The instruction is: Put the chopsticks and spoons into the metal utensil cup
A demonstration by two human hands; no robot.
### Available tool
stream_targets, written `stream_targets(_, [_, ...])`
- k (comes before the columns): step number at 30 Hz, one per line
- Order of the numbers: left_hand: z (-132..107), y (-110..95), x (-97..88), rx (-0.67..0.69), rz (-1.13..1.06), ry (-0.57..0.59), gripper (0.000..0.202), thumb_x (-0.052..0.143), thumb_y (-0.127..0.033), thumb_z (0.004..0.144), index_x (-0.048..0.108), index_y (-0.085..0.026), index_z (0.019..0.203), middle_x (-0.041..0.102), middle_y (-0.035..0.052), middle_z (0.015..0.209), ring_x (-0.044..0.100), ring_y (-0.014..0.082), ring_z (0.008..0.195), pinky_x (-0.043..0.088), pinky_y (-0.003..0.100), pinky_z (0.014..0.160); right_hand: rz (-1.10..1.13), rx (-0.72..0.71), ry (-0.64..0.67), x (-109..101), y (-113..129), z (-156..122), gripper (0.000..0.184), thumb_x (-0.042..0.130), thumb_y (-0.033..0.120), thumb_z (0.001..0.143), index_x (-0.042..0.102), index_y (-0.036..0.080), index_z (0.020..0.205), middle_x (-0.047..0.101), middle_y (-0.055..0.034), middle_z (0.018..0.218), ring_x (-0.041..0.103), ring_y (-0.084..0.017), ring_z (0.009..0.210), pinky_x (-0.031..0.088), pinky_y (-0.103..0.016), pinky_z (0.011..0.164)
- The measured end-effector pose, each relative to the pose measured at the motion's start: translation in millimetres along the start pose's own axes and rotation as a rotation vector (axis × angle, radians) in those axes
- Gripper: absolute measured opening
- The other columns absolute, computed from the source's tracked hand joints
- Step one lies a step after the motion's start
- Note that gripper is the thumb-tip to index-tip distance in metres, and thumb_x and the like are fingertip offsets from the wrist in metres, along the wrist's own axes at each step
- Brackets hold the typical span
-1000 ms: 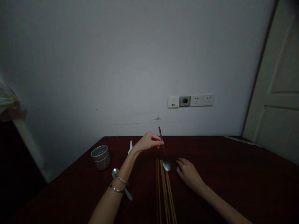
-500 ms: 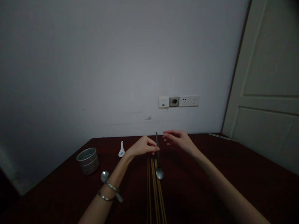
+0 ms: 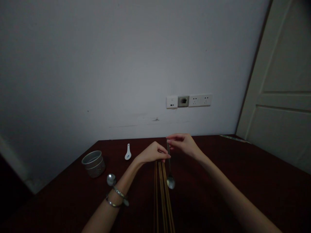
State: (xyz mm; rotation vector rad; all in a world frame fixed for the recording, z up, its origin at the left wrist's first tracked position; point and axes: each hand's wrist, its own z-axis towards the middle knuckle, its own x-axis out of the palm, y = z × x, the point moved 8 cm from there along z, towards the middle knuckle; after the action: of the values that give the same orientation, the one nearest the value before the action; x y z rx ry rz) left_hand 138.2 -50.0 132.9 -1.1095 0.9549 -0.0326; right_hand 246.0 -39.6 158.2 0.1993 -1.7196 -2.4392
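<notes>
A long-handled metal spoon (image 3: pixel 170 182) points bowl-down toward me, just right of the chopsticks. My left hand (image 3: pixel 153 152) pinches its handle near the middle, fingers closed. At the far tip of the same handle, the thumb and fingers of my right hand (image 3: pixel 183 144) are closed on it. Several wooden chopsticks (image 3: pixel 163 197) lie side by side lengthwise below my left hand. Under my left forearm, which wears two bracelets, lies another metal spoon (image 3: pixel 111 179), partly hidden. A white soup spoon (image 3: pixel 128 152) rests beyond my left wrist.
A grey metal cup (image 3: pixel 94 165) stands at the left on the dark red table (image 3: pixel 209 200). Behind the table rises a wall with sockets and a switch (image 3: pixel 183 101). A flat strip (image 3: pixel 234 138) lies at the back right, near a pale door (image 3: pixel 279 87).
My right hand has closed on the tip of the spoon's handle, where it was apart before. The spoon and my left hand have shifted slightly right. The view has moved a little.
</notes>
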Motion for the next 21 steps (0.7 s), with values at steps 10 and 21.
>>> stream_targets(10, [13.0,70.9,-33.1,-0.11,-0.16,-0.269,0.034,0.052,-0.039,0.074,0.067,-0.01,0.066,0.061,0.0037,0.053,0.054,0.0107,0.052,0.038,0.022,0.055,0.023,0.427,-0.051,-32.2,-98.2,10.3,0.014,0.072,0.009,0.06,0.067,0.007,0.073,0.065,-0.0041,0.056,0.059,-0.01,0.048,0.054,-0.02,0.049])
stream_targets(21, [17.2,120.2,-32.0,-0.239,-0.158,-0.307,0.032,0.052,-0.038,0.073,0.067,-0.01,0.067,0.06,0.0025,0.051,0.052,0.0097,0.048,0.034,0.02,0.049,0.036,0.569,0.059,-18.8,-154.3,-1.7,0.012,0.072,0.009,0.062,0.066,0.008,0.073,0.065,-0.0035,0.057,0.061,-0.01,0.05,0.055,-0.019,0.051])
